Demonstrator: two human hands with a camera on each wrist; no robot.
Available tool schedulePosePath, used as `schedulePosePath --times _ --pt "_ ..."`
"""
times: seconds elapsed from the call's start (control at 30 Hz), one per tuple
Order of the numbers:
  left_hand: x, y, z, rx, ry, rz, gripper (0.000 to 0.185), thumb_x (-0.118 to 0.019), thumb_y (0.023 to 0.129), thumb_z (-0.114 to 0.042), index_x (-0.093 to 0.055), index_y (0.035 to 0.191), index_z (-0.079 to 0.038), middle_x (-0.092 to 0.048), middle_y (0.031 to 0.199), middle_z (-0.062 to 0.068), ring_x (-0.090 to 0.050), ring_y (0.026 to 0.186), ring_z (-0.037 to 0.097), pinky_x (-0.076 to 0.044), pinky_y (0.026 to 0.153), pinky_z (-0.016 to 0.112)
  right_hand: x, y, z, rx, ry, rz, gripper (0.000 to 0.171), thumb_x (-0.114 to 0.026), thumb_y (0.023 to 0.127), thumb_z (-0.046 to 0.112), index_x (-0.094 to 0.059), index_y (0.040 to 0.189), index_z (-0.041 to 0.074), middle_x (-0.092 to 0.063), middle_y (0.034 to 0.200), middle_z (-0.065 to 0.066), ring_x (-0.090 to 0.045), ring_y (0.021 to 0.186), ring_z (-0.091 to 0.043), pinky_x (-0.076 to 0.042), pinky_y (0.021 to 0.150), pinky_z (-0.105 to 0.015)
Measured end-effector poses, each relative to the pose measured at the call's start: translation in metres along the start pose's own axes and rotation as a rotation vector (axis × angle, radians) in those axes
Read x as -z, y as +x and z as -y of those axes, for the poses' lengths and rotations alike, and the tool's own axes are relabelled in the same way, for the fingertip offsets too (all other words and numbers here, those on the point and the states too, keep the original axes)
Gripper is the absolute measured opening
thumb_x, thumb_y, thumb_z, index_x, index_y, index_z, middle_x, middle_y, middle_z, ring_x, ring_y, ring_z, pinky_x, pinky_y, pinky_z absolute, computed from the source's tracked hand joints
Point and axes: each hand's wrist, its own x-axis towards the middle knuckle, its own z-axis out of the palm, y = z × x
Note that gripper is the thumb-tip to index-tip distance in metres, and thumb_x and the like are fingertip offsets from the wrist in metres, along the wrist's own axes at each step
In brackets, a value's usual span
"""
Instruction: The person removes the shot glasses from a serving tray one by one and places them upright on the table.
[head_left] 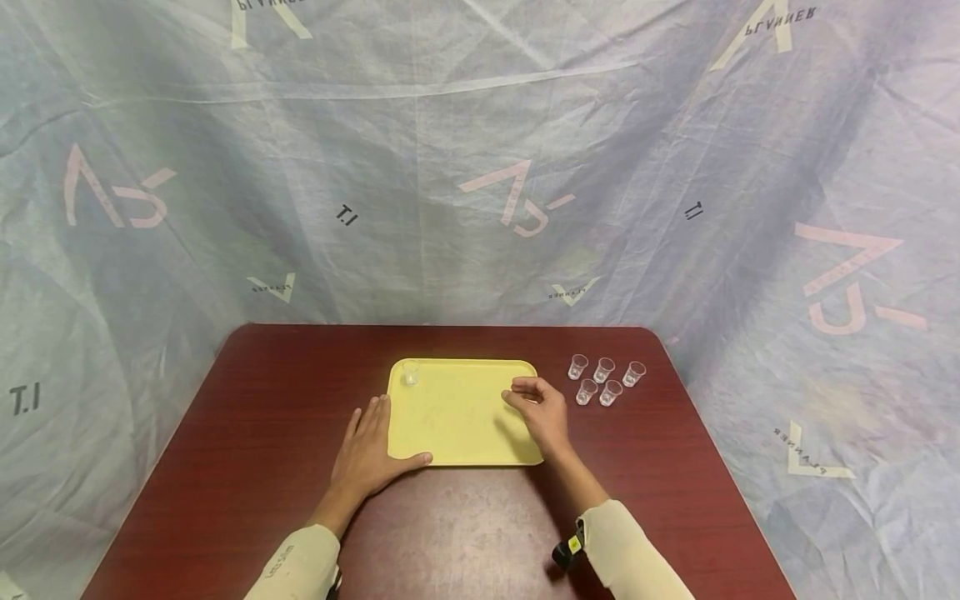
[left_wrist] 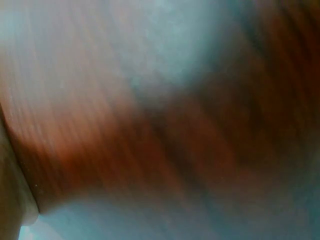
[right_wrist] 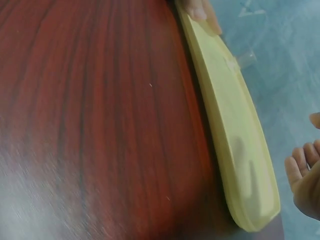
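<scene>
A yellow tray (head_left: 465, 417) lies in the middle of a dark red table (head_left: 247, 433). One small clear cup (head_left: 410, 372) stands in the tray's far left corner. My left hand (head_left: 372, 442) lies flat on the table against the tray's left front corner, its thumb on the tray's front rim. My right hand (head_left: 528, 398) hovers over the tray's right edge with loosely curled fingers and holds nothing. In the right wrist view I see the tray's rim (right_wrist: 225, 105), the cup (right_wrist: 245, 57), and my right hand's fingers (right_wrist: 302, 175), which are empty. The left wrist view is a blur of table.
Several small clear cups (head_left: 603, 379) stand in a cluster on the table just right of the tray. A pale printed sheet (head_left: 480, 167) hangs behind and around the table. The table's rounded far corners lie close to the sheet.
</scene>
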Motion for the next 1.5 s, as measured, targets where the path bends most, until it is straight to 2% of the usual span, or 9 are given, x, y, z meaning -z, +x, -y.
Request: schedulePosePath --times 0.27,0.4,0.57,0.9,1.07,1.27,1.5 --pt "-0.001 0.001 -0.001 -0.008 -0.010 -0.009 0.155 -0.065 0.076 -0.106 -0.014 0.182 -0.004 -0.019 0.190 0.017 -0.017 0.178 0.037 -0.004 0.147 0.059 -0.014 -0.006 -0.001 -0.009 -0.005 0.036 0.033 -0.092 0.092 0.010 -0.081 0.120 -0.004 -0.082 0.119 -0.023 -0.073 0.096 -0.011 -0.062 0.085 -0.016" --pt "0.000 0.001 0.000 -0.006 -0.012 -0.008 0.155 -0.065 0.076 -0.106 -0.014 0.182 -0.004 -0.019 0.190 0.017 -0.017 0.179 0.037 -0.004 0.147 0.058 -0.023 -0.005 0.001 0.008 0.006 0.056 0.028 -0.092 0.092 0.010 -0.083 0.116 0.001 -0.082 0.118 -0.024 -0.074 0.096 -0.011 -0.062 0.086 -0.017" --pt "0.001 0.001 0.001 -0.001 -0.006 -0.008 0.155 -0.064 0.076 -0.106 -0.014 0.182 -0.004 -0.019 0.190 0.017 -0.017 0.179 0.036 -0.003 0.147 0.057 -0.036 -0.006 0.004 0.014 -0.004 0.095 0.030 -0.092 0.093 0.013 -0.083 0.119 0.003 -0.082 0.120 -0.021 -0.074 0.100 -0.013 -0.062 0.088 -0.019" --pt "0.001 0.001 0.003 0.005 0.004 -0.002 0.155 -0.064 0.076 -0.106 -0.014 0.181 -0.004 -0.019 0.190 0.017 -0.018 0.179 0.035 -0.003 0.147 0.056 -0.062 -0.002 0.011 0.017 -0.066 0.180 0.032 -0.089 0.097 0.025 -0.081 0.125 0.011 -0.080 0.126 -0.013 -0.073 0.111 -0.022 -0.066 0.097 -0.035" --pt "-0.001 0.001 0.004 -0.001 0.009 -0.016 0.154 -0.065 0.077 -0.105 -0.016 0.181 -0.002 -0.021 0.190 0.018 -0.020 0.178 0.037 -0.006 0.146 0.058 -0.079 0.005 0.016 0.036 -0.077 0.201 0.036 -0.088 0.098 0.026 -0.081 0.127 0.007 -0.080 0.125 -0.014 -0.074 0.110 -0.024 -0.067 0.098 -0.039" --pt "-0.001 0.002 0.003 0.001 0.014 -0.007 0.155 -0.063 0.076 -0.107 -0.015 0.181 -0.003 -0.020 0.190 0.017 -0.019 0.178 0.035 -0.004 0.147 0.056 -0.100 0.012 0.021 0.052 -0.109 0.230 0.041 -0.087 0.098 0.026 -0.079 0.130 0.002 -0.081 0.125 -0.014 -0.076 0.111 -0.025 -0.068 0.097 -0.041" --pt "0.000 0.001 0.001 -0.007 0.019 -0.003 0.155 -0.063 0.077 -0.106 -0.015 0.181 -0.002 -0.020 0.190 0.017 -0.019 0.178 0.036 -0.004 0.147 0.057 -0.124 0.021 0.022 0.049 -0.111 0.241 0.045 -0.086 0.098 0.024 -0.076 0.133 -0.002 -0.080 0.128 -0.021 -0.078 0.115 -0.032 -0.069 0.098 -0.044"
